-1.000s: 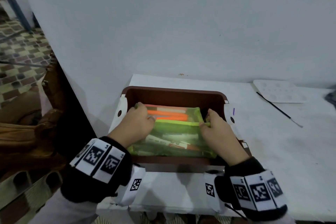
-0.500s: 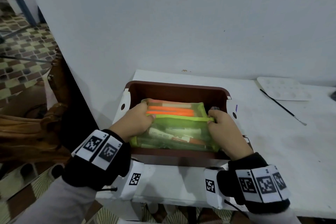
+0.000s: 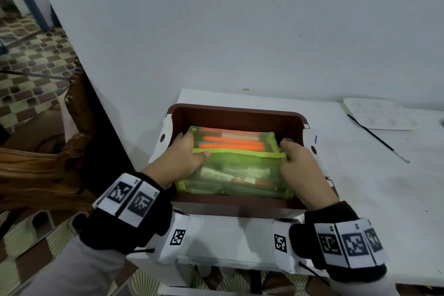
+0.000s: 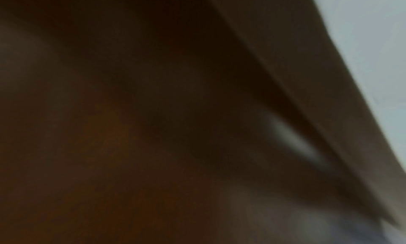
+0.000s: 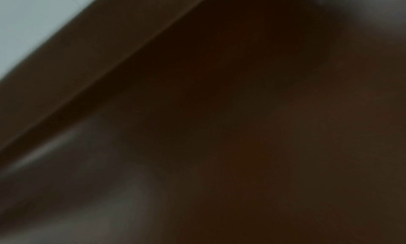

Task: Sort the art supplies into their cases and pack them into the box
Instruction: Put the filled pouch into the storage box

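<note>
Your left hand [image 3: 179,161] and right hand [image 3: 296,166] pinch the green mesh pouch [image 3: 236,170] at nine and three o'clock, inside the brown rectangular box [image 3: 236,113].

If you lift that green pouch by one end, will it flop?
Probably a bit. The green pouch looks like soft mesh, so it may sag. The markers packed inside should stiffen it lengthwise. Both hands, left hand and right hand, grip its ends, hinting at some weight.
</note>
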